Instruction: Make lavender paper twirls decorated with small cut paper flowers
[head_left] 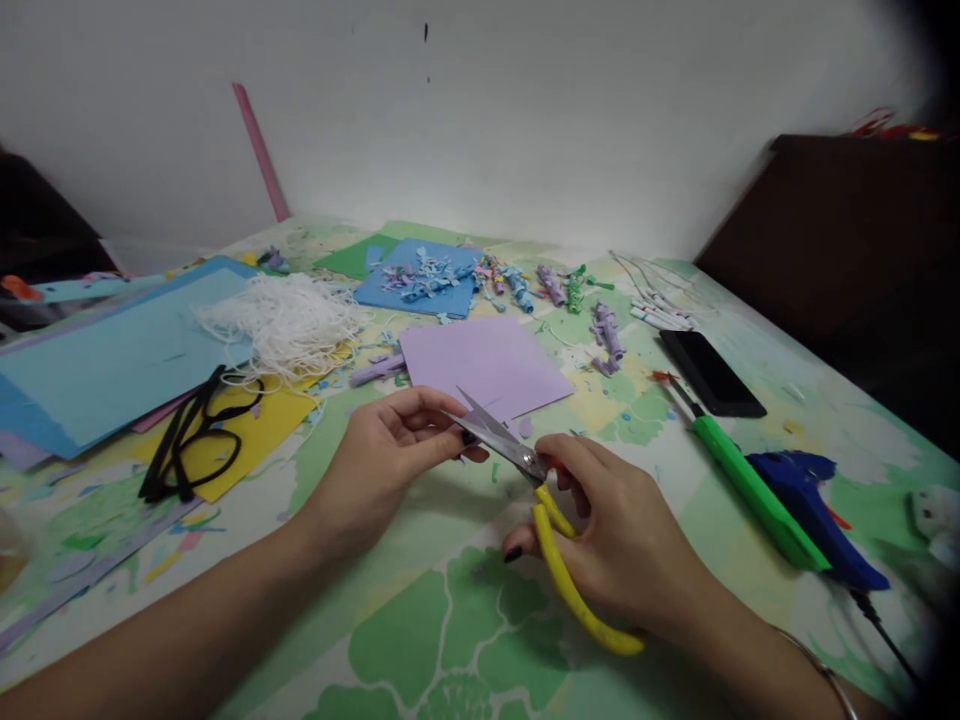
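Note:
My right hand [619,545] grips yellow-handled scissors [559,555], whose steel blades [495,432] are spread and point up-left. My left hand [390,455] is pinched at the blade tips, fingers closed on something too small to make out. Just behind the blades lies a lilac paper sheet [484,365] on the green flowered tablecloth [450,630]. Both forearms reach in from the lower edge of the view.
Light blue and yellow sheets [112,360], a pile of white shredded strips [289,320] and black spectacles [191,435] lie left. Curled paper bits [517,285] on a blue sheet sit at the back. A black phone [709,372], green knife [750,490] and blue glue gun [810,510] lie right.

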